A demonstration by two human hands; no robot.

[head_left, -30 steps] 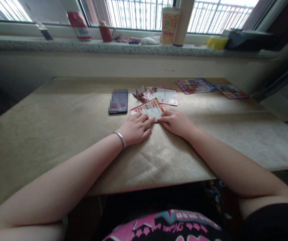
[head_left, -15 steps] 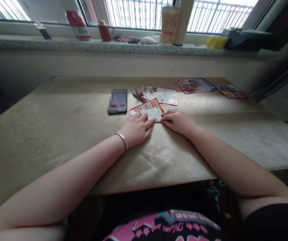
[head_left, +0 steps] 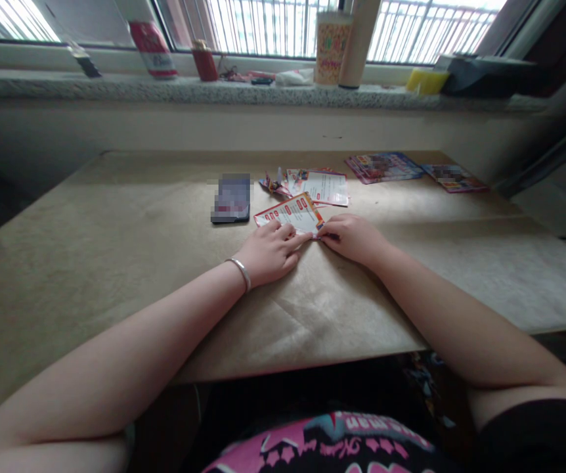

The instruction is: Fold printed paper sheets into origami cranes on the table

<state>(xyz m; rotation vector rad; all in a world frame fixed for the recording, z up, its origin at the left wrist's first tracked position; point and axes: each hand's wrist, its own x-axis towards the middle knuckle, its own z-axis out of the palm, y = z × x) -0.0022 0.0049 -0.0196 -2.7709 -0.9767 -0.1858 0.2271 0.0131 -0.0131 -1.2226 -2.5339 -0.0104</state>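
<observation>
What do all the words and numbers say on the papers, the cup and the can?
Leaflet under the left hand and right hand: red print, too blurred to read.
Cup: lettering, too blurred.
Can: white marks, unreadable.
Phone and far leaflets: blurred out.

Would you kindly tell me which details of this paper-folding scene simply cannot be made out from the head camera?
- Phone screen: pixel-blurred, head view.
- Near edge of the printed leaflet: covered by the left hand and right hand.
- Leaflet text: too small to read.
- Booklets at the far right: covers partly blurred.
- Folded paper piece behind: shape too small to tell.
</observation>
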